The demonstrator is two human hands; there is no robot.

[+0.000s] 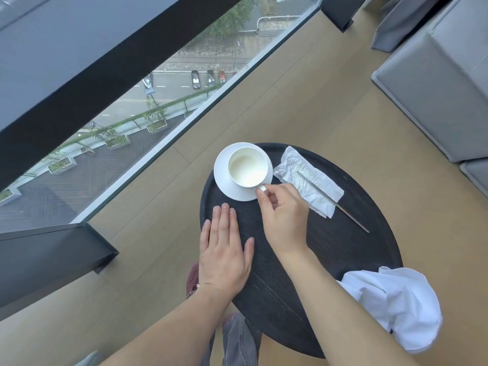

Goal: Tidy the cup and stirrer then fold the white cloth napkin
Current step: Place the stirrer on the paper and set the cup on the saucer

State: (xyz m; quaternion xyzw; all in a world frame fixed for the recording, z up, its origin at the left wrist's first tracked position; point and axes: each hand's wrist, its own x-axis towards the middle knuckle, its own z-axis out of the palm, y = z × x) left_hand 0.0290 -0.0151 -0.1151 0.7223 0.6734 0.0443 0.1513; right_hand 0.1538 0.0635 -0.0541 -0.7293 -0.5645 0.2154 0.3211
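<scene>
A white cup (247,166) stands on a white saucer (221,178) at the far left of a round black table (343,247). My right hand (284,215) pinches the cup's handle. My left hand (224,247) lies flat and open on the table's left edge, holding nothing. A long metal stirrer (340,206) rests diagonally across a crumpled paper napkin (309,180) to the right of the cup. The white cloth napkin (396,305) sits bunched up at the table's near right edge, partly hanging over it.
A floor-to-ceiling window (158,107) with a dark frame runs along the left. Grey upholstered seating (443,83) stands at the far right. Wooden floor (330,101) surrounds the table. My legs and a dark red shoe (192,278) show below the table's left edge.
</scene>
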